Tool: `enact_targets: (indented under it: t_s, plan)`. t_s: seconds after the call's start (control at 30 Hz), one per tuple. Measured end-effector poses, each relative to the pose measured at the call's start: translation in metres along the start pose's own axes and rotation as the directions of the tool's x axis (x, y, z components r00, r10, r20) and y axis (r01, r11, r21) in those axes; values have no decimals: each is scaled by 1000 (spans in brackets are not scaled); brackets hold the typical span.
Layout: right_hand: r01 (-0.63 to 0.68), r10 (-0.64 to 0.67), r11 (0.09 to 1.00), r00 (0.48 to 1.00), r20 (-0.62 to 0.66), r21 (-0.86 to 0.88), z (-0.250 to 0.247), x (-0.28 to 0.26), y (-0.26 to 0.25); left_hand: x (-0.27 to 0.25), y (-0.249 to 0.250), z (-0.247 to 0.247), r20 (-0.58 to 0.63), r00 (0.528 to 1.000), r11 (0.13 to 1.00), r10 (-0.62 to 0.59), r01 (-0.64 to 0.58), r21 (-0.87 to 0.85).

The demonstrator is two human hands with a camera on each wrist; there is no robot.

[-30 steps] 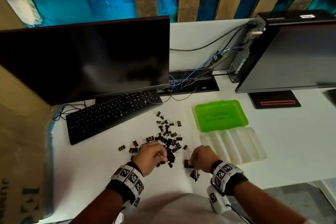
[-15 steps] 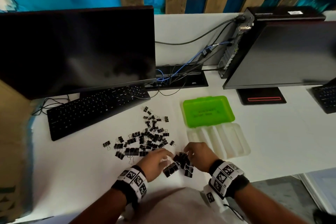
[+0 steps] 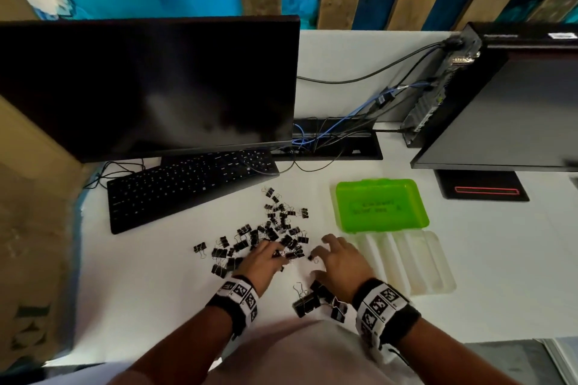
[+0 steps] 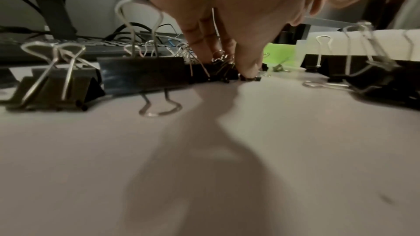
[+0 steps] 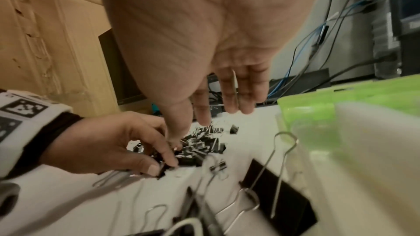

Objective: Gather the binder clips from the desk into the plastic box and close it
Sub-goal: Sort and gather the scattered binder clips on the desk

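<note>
Clips (image 3: 275, 234) lie scattered; left hand (image 3: 262, 262) pinches some, right hand (image 3: 341, 262) hovers spread, empty. Better to rake them together, then scoop into the box (image 3: 431, 284).

No readable text; green lid (image 3: 381, 205) embossing blurred; cardboard box (image 3: 28, 259) print illegible

Your head view is evenly lit from above, though the dark monitor (image 3: 147, 84) shows a pale smear of glare. Straight edges bow toward 3 and 9 o'clock. At your left wrist, the left hand (image 4: 238, 6) casts a broad soft shadow toward 6 o'clock on the desk (image 4: 318, 150). Your right wrist view is motion-blurred, the plastic box (image 5: 363, 132) at 3 o'clock out of focus.
</note>
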State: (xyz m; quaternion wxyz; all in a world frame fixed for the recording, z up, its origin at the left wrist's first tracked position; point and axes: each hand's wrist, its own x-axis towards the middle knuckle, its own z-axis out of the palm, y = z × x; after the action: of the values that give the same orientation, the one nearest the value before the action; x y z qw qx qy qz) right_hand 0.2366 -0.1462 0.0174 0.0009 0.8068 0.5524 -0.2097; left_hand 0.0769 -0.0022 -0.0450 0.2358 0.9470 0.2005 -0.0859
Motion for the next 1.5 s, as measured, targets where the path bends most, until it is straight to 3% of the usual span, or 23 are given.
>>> enact_targets:
  t_s: [0.13, 0.23, 0.33, 0.47, 0.57, 0.8, 0.87, 1.03, 1.13, 1.2, 1.27, 1.37, 1.5]
  plan:
    - [-72, 81, 996, 983, 167, -57, -1, 6, 9, 12, -19, -15, -27, 997, 995, -77, 75, -67]
    - [-106, 71, 988, 957, 281, 111, 1, 11, 3, 6, -33, -26, -133, 986, 985, -104, 83, -151]
    - [-99, 16, 963, 949, 314, 249, 4, 17, -3, -18, -46, -29, -228, 966, 975, -121, 73, -209]
    - [-21, 13, 999, 965, 262, 27, -3, 21, 4, -50, -67, -16, -184, 979, 983, -90, 58, -175]
    - [46, 8, 990, 929, 371, -135, -11, 24, 12, -57, -79, -5, -218, 974, 987, -59, 24, -161]
    - [105, -30, 986, 874, 485, -129, -20, 25, 22, -38, -45, -15, -210, 978, 962, -18, -40, -270]
    - [84, -39, 994, 872, 488, -71, -14, 24, 20, -30, -20, -22, -168, 986, 941, -14, -44, -336]
    - [41, -33, 999, 909, 416, -12, 0, 17, 19, -14, 32, -25, 94, 995, 914, 12, 28, -405]
    - [102, -64, 989, 949, 309, -107, 0, 12, 18, -17, 42, -22, 223, 973, 898, 59, 45, -437]
    - [138, -70, 964, 956, 284, -227, -2, 8, 20, -20, 37, -22, 235, 971, 906, 50, 55, -420]
    - [142, -43, 942, 950, 311, -305, -2, 5, 23, -24, 23, -24, 195, 981, 918, 0, 77, -388]
    - [92, -9, 966, 946, 324, -242, -1, 2, 25, -33, -4, -27, -13, 996, 955, -91, 83, -284]
    - [27, -30, 1000, 947, 320, 14, 0, 5, 21, -60, -41, -30, -253, 916, 946, -311, 271, -180]
